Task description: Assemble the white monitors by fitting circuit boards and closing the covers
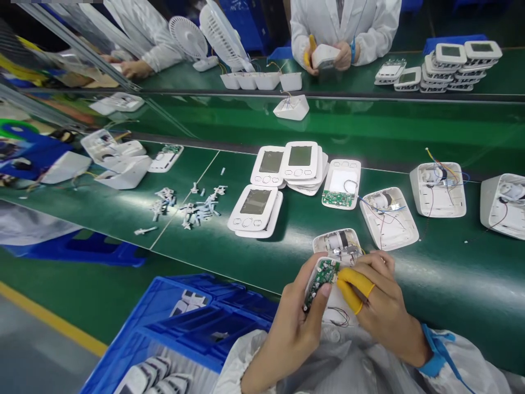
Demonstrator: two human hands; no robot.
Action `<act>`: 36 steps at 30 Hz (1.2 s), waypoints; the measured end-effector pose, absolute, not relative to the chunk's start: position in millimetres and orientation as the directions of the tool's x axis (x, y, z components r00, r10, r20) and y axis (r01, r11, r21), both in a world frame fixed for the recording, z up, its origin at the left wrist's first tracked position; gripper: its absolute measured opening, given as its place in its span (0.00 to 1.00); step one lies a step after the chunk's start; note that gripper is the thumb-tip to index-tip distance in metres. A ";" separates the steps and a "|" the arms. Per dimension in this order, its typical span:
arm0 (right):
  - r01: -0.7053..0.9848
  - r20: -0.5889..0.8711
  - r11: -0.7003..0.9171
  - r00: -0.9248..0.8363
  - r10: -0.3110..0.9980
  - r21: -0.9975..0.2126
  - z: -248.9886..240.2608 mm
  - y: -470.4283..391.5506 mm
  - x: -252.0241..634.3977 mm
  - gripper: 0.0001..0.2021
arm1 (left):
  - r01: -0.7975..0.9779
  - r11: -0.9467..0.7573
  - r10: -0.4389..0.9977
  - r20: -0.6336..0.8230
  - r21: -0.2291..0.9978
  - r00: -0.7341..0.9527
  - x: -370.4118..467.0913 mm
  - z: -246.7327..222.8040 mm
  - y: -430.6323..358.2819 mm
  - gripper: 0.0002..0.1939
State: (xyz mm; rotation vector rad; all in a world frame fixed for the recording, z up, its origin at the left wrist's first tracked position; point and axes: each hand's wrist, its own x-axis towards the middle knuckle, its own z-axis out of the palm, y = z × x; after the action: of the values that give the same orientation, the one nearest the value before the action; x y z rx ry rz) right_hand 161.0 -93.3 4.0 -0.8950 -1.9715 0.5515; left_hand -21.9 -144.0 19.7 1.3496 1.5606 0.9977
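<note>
In my left hand [297, 317] is a white plastic display panel, tilted, with its green circuit board [320, 280] facing up; the thumb presses on the board's lower part. My right hand [388, 312] wears yellow finger covers on two fingers, pinched together at the board's right edge. What lies between those fingertips is too small to make out. Just beyond both hands is an open white housing [326, 242] with a motor-like cylinder inside. Thin dark wires [338, 316] hang below the panel. A blue wrist strap circles my right wrist.
White display panels [255, 210] are stacked ahead. Open wired housings [389, 219] stand at right, one wired beside a panel [341, 183]. Small white parts [199, 210] lie scattered left. Blue crates [151, 306] sit below the bench edge. Across the divider, a co-worker's hands [328, 57] hold a white housing.
</note>
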 end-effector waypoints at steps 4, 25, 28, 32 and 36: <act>0.375 0.552 0.600 -0.238 0.799 -0.707 5.1 -102.1 151.9 0.09 | 0.341 0.098 0.991 -0.061 0.935 -0.118 -13.5 17.4 -144.3 0.24; 0.467 0.537 0.540 -0.153 0.829 -0.700 0.8 -101.3 140.0 0.08 | 0.284 0.093 0.995 -0.080 0.954 -0.055 -17.9 22.0 -120.8 0.24; 0.501 0.525 0.528 -0.162 0.836 -0.686 -0.6 -93.9 138.8 0.07 | 0.230 0.127 0.992 -0.125 0.965 -0.024 -20.7 25.7 -111.5 0.24; 0.524 0.524 0.508 -0.132 0.841 -0.684 -2.0 -87.6 153.5 0.07 | 0.069 0.251 0.964 -0.256 0.966 0.077 -29.8 29.7 -103.4 0.29; 0.531 0.534 0.437 0.034 0.845 -0.726 -4.4 -106.4 182.9 0.16 | 0.016 0.303 0.952 -0.303 0.953 0.044 -41.8 31.3 -91.4 0.26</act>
State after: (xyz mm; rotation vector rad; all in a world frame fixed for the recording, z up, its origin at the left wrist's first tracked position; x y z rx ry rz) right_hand 182.9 -106.4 -4.4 -1.2227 -1.6323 0.3710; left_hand -41.8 -91.4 31.3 1.0075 1.3120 0.9432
